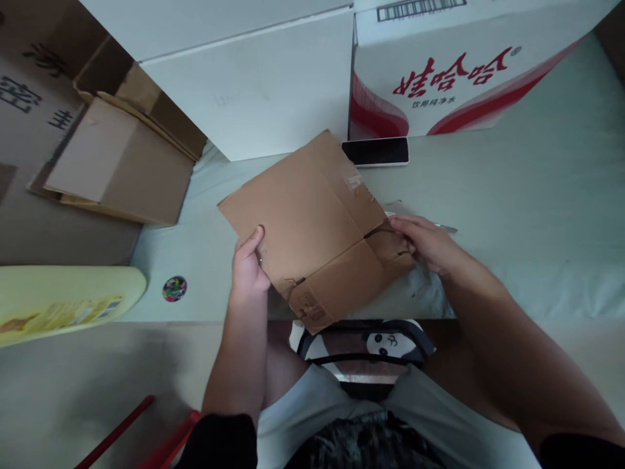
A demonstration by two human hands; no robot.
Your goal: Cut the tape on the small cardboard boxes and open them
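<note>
A flattened brown cardboard box point(307, 208) is held at a tilt between my hands, above the front edge of the cloth-covered surface. My left hand point(250, 264) grips its left edge, thumb on top and fingers hidden underneath. At the right, my right hand point(422, 241) pinches the cardboard by a slit near the fold. A lower flap point(336, 286) with printed marks hangs toward me. Just beyond my right hand, a thin pointed metal piece point(445, 228) shows, mostly hidden. Behind the cardboard lies a phone point(375, 152) with a dark screen.
White boxes point(288, 91) and a red-and-white carton point(439, 85) stand at the back. Brown boxes point(146, 169) are at left, with a yellow bottle point(73, 299) and a round colourful disc point(174, 288) nearer. Below the edge is a panda-patterned item point(390, 345); red bars point(117, 430) are lower left.
</note>
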